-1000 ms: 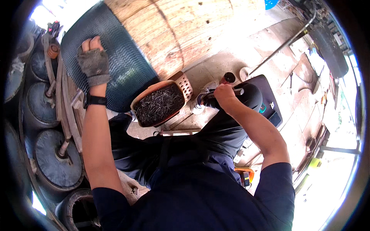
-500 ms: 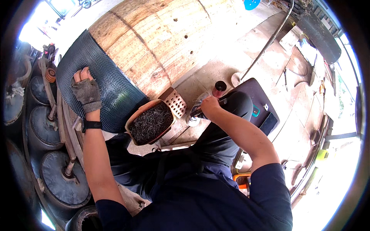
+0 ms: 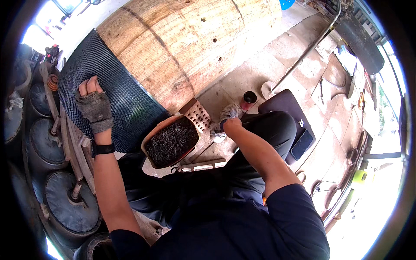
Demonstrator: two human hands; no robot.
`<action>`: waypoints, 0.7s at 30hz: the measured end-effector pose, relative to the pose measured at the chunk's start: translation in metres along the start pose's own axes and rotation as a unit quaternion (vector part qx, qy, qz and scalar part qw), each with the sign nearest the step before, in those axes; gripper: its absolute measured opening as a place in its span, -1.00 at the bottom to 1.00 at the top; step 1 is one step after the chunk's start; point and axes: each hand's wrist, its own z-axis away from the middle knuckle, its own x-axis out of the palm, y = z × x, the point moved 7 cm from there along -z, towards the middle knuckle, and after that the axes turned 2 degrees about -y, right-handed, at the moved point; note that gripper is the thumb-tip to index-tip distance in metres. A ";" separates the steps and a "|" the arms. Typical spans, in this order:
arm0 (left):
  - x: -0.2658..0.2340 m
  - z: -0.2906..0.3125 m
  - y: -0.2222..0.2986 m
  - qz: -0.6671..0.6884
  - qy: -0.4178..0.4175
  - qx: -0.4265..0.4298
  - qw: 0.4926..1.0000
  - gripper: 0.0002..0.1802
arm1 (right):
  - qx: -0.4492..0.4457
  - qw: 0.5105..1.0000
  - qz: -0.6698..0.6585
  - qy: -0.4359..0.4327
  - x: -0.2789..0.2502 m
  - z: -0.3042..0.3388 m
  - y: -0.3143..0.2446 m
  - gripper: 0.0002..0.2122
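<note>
The glove (image 3: 95, 113) on my left hand (image 3: 94, 104) is rough, matt grey cloth, and under it the dark sheet (image 3: 130, 96) feels ridged and scaly with a slight gloss, whether metal or plastic I can't tell. Far off, the drum (image 3: 173, 52) is pale, coarse-grained, knotty wood; nearer, the nails (image 3: 171, 144) are dull dark metal, my trousers (image 3: 268, 130) matt black cloth, and the round lids (image 3: 71, 203) at left scuffed, greyish and dull.

Shows a dark, finely ribbed sheet (image 3: 125, 93) bowed over the left part of a pale, rounded wooden drum (image 3: 195, 47), pressed under the gloved left hand (image 3: 95, 106), glossy toward the lower right. Includes a dark tool (image 3: 222, 125), mostly hidden in the right hand (image 3: 232, 126)
</note>
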 end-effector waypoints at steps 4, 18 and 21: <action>-0.006 -0.003 0.004 0.007 0.024 0.010 1.000 -0.84 | 0.029 0.999 -0.040 0.015 0.008 -0.008 0.008 -0.78; -0.002 0.000 0.000 0.042 -0.025 -0.033 0.998 -0.80 | -0.043 0.997 0.050 -0.044 0.021 -0.056 -0.001 -0.64; -0.002 0.000 -0.001 0.052 -0.029 -0.042 0.997 -0.81 | -0.034 0.995 0.061 -0.075 0.016 -0.058 -0.005 -0.62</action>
